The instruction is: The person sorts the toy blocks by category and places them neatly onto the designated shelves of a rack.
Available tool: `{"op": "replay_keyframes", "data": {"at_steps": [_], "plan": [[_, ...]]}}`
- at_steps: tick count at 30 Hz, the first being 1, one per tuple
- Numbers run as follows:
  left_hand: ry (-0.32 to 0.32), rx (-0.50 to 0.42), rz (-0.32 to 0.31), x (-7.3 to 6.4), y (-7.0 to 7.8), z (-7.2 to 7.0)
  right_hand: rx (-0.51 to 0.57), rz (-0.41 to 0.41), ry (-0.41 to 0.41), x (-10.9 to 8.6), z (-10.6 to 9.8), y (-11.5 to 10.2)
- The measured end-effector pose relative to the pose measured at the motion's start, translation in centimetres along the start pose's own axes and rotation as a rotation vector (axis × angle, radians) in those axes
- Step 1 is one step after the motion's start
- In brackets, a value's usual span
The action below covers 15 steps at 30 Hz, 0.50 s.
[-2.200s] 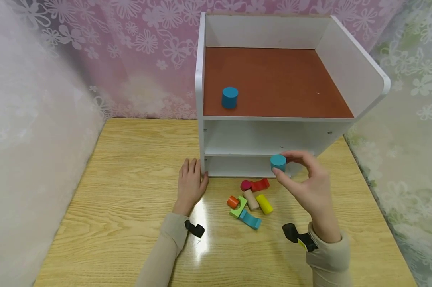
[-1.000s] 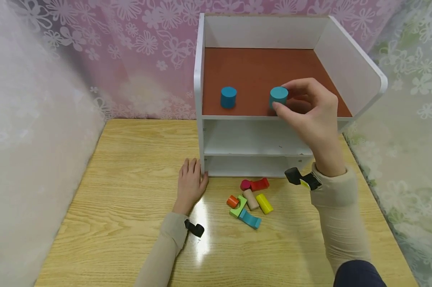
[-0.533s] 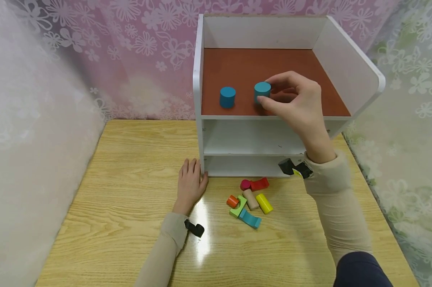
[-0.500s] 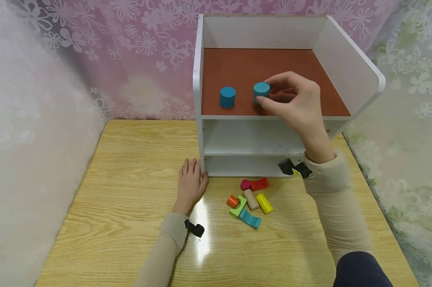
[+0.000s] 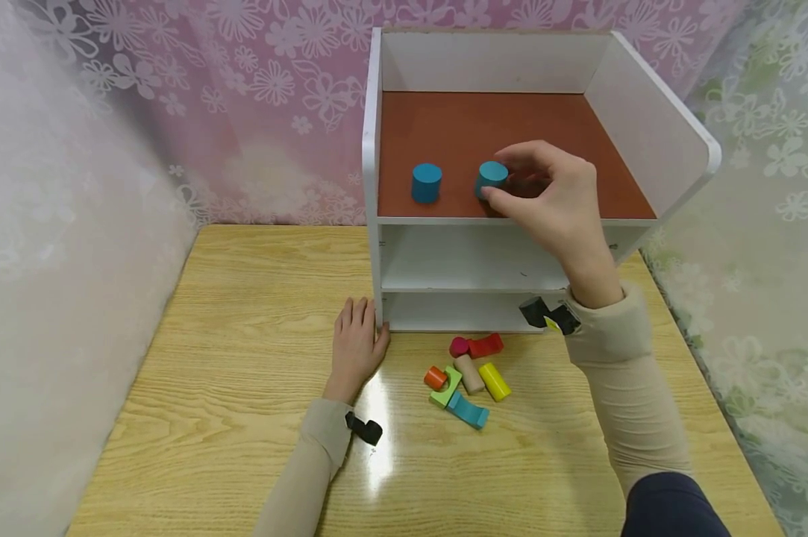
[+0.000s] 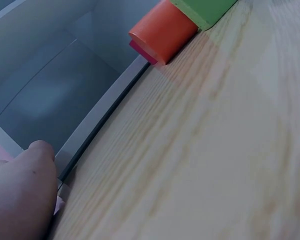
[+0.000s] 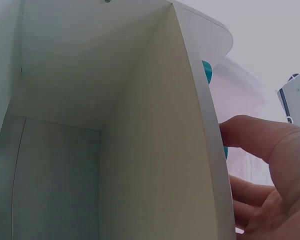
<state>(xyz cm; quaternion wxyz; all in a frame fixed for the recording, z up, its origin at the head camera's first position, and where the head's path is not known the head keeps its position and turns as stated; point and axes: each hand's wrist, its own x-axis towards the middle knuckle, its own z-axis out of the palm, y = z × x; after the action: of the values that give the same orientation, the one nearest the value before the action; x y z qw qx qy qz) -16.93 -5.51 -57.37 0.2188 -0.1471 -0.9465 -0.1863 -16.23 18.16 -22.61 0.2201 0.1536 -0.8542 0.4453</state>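
Note:
My right hand (image 5: pixel 554 198) pinches a blue cylinder block (image 5: pixel 492 177) between thumb and fingers, over the brown top board (image 5: pixel 511 127) of a white shelf unit. Whether this block's base touches the board cannot be told. To its left a second blue cylinder (image 5: pixel 427 183) stands upright, apart from it. In the right wrist view the shelf edge (image 7: pixel 202 110) hides most of both cylinders. My left hand (image 5: pixel 355 344) lies with its fingers extended on the table against the unit's lower left corner; the left wrist view shows its thumb (image 6: pixel 40 155) at that edge.
Several wooden blocks lie on the table in front of the unit: orange cylinder (image 5: pixel 435 378), green arch (image 5: pixel 448 388), blue curved piece (image 5: pixel 468 410), beige cylinder (image 5: pixel 469 374), yellow piece (image 5: pixel 495 382), crimson round (image 5: pixel 459 347) and red curved piece (image 5: pixel 486 345). White side panels (image 5: pixel 659 112) flank the top board.
My right hand has carried the blue cylinder up from in front of the lower shelves to the top board, then left and slightly down. My left hand has stayed put.

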Motion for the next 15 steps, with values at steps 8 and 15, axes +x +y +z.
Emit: {"op": "replay_keyframes", "data": {"at_steps": [8, 15], "plan": [[0.001, -0.004, -0.002, 0.0, 0.0, 0.0, -0.025, -0.027, -0.015, 0.2, 0.0, 1.5], [0.012, -0.006, 0.001, 0.0, 0.0, 0.0, 0.006, -0.039, -0.033, 0.4, 0.0, 3.2]]}}
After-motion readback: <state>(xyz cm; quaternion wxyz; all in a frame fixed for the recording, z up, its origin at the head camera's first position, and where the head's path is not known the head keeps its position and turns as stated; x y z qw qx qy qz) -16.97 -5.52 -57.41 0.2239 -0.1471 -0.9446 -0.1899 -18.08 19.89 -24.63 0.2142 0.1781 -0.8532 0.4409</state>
